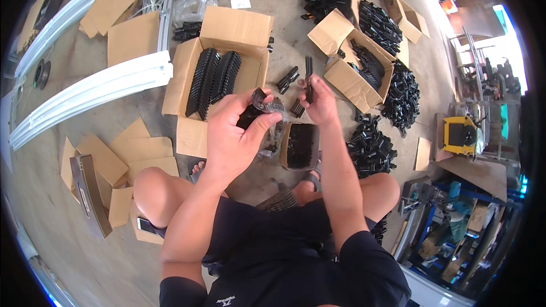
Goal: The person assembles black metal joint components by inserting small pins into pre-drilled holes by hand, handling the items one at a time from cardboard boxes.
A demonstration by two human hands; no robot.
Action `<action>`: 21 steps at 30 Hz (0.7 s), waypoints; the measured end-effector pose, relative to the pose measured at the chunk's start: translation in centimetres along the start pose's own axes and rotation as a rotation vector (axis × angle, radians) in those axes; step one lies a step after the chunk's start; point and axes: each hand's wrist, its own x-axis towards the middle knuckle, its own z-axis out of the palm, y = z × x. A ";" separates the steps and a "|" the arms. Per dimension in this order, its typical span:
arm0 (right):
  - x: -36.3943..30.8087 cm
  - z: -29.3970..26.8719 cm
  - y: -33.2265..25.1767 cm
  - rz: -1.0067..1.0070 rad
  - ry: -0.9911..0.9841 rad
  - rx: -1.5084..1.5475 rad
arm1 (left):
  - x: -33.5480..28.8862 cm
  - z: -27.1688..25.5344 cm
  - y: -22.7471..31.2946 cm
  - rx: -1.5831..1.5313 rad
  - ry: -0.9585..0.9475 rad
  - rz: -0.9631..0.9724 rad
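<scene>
My left hand is closed around a dark, curved black piece, its thumb and fingers curled about it. A crumpled clear plastic bag hangs beside that thumb; whether the hand grips it too, I cannot tell. To the right, my right hand pinches a slim black part that stands upright from the fingers. Below and between the hands sits a small box filled with tiny black pieces. Just beyond them, a few black parts lie on the floor.
Beyond my left hand stands an open cardboard box with neat rows of black parts. Another open box is at the right, among heaps of black parts. White rails and flattened cardboard lie left. Someone else sits at the far side.
</scene>
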 end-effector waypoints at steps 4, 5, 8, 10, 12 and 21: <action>-4.4 7.2 -7.1 -0.104 -0.242 -0.354 | -0.1 1.0 0.4 -0.607 -0.038 -0.225; -5.8 8.6 -7.9 -0.133 -0.246 -0.475 | -0.2 0.9 0.4 -0.670 -0.054 -0.249; -10.9 12.6 -9.1 -0.293 -0.226 -0.876 | -0.5 1.1 0.6 -0.757 -0.091 -0.262; -13.5 13.6 -8.6 -0.498 -0.206 -1.093 | -0.9 1.6 0.8 -0.829 -0.116 -0.308; -14.7 13.2 -7.8 -0.784 -0.192 -1.272 | -1.0 2.5 0.0 -0.871 -0.135 -0.276; -16.3 13.2 -3.8 -0.674 -0.162 -1.002 | -1.4 4.3 0.0 -0.932 -0.211 -0.258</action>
